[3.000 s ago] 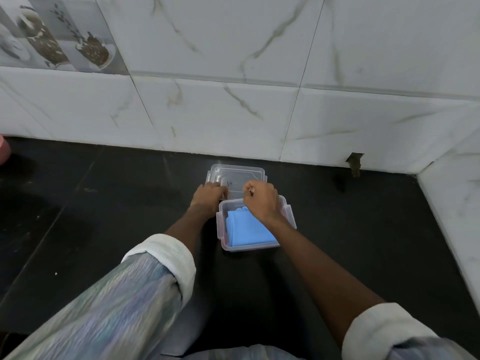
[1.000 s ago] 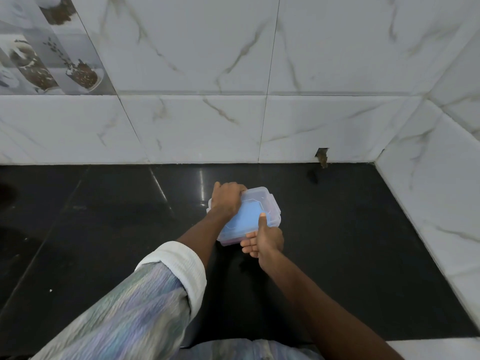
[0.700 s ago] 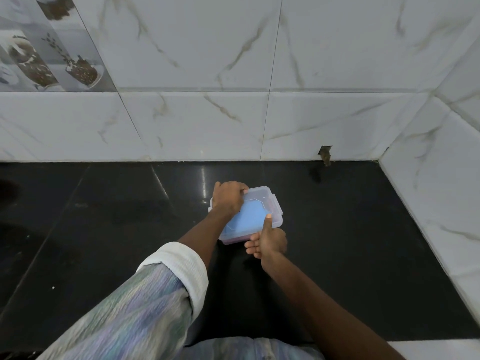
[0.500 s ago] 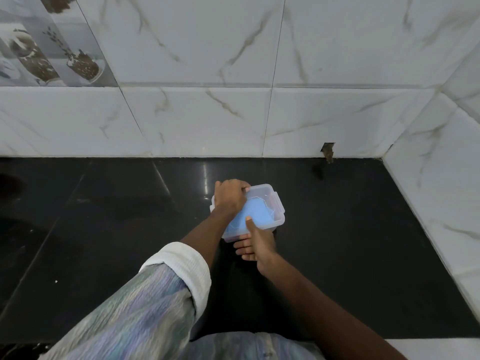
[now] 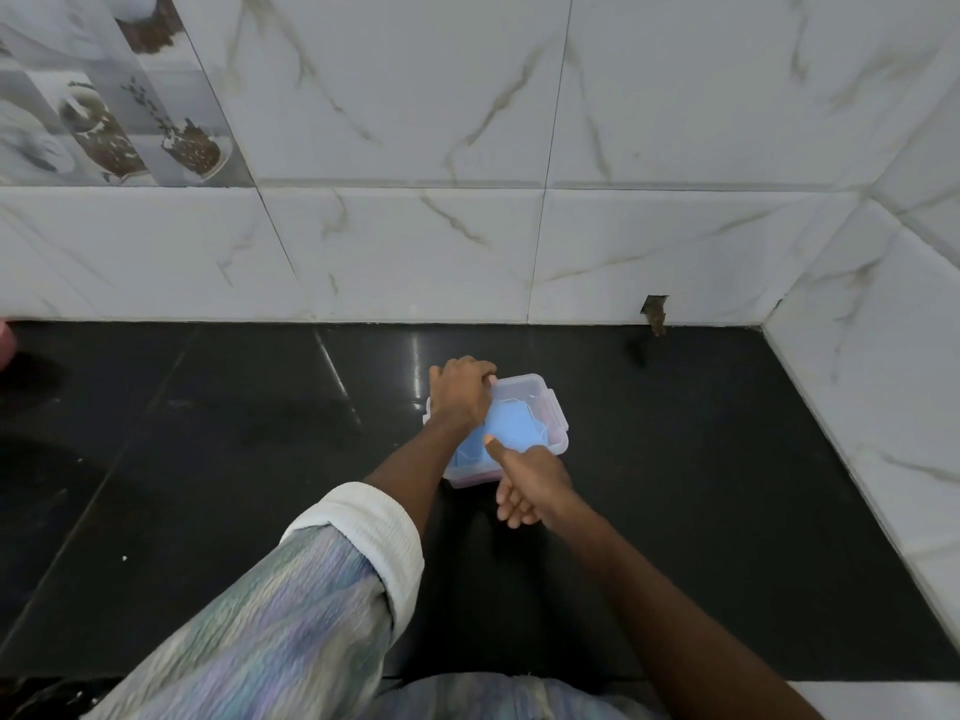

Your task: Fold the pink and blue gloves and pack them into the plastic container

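Observation:
The clear plastic container [image 5: 545, 407] sits on the black counter with its lid on. A folded blue glove [image 5: 511, 426] shows through the lid, and a strip of pink glove [image 5: 559, 433] shows at the right wall. My left hand [image 5: 460, 394] grips the far left corner, fingers curled over the lid's edge. At the near edge my right hand [image 5: 530, 480] lays its thumb on top of the lid, its fingers curled below in front of the near wall.
The black counter [image 5: 234, 433] runs to a white marble tile wall [image 5: 415, 252] behind and another on the right [image 5: 857, 381]. A small hole [image 5: 655, 311] is in the back wall's base. A pink object [image 5: 4, 340] peeks in at the far left edge.
Three seconds ago the lid lay behind the open container; now it covers it. Over the last second my right hand slid a little along the near edge, thumb staying on the lid.

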Motion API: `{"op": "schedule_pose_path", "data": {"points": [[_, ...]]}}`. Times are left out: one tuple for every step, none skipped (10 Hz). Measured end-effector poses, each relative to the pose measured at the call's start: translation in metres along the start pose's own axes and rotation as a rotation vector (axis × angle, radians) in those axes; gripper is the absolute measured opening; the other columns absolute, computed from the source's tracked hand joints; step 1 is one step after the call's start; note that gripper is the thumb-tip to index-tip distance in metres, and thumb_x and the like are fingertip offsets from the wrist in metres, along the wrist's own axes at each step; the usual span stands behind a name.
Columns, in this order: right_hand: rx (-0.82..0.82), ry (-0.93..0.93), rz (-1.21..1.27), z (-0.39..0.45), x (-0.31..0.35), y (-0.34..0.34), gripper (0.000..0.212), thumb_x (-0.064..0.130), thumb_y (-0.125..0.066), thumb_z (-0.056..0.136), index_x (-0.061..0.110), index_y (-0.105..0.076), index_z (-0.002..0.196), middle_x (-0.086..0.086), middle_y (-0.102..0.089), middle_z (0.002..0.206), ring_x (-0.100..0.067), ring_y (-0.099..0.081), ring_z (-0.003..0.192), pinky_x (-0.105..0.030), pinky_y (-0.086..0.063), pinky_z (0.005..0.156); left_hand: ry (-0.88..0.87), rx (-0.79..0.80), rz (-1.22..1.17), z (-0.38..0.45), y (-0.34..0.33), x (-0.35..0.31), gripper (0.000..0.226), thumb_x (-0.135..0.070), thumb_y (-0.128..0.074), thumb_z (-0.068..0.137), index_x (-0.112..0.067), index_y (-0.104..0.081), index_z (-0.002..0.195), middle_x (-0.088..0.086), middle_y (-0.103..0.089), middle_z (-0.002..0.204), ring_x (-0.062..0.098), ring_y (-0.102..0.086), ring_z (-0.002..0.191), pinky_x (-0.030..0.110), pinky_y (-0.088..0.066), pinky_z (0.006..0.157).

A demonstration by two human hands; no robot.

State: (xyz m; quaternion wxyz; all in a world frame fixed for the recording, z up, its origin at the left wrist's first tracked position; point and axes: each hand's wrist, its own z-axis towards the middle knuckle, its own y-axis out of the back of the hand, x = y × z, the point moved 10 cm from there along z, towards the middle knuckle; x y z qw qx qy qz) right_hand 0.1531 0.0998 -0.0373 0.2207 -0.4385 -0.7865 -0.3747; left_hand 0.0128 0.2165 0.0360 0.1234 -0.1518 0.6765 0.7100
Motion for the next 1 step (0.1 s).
{"op": "schedule_pose_path", "data": {"points": [[-0.128, 0.135, -0.064, 0.0042, 0.0377, 0.0289, 0.070, 0.068, -0.050, 0.091, 0.007, -0.075, 0.067, -0.006, -0.074, 0.056, -0.022, -0.072, 0.047, -0.028, -0.055, 0.052, 0.003, -0.007, -0.019, 0.0022, 0.0142, -0.0057, 0.034, -0.006, -0.045, 0.101, -0.021, -0.075, 0.102, 0.000, -0.072, 0.111, 0.025, -0.062, 0.113, 0.039, -0.032, 0.099]]}}
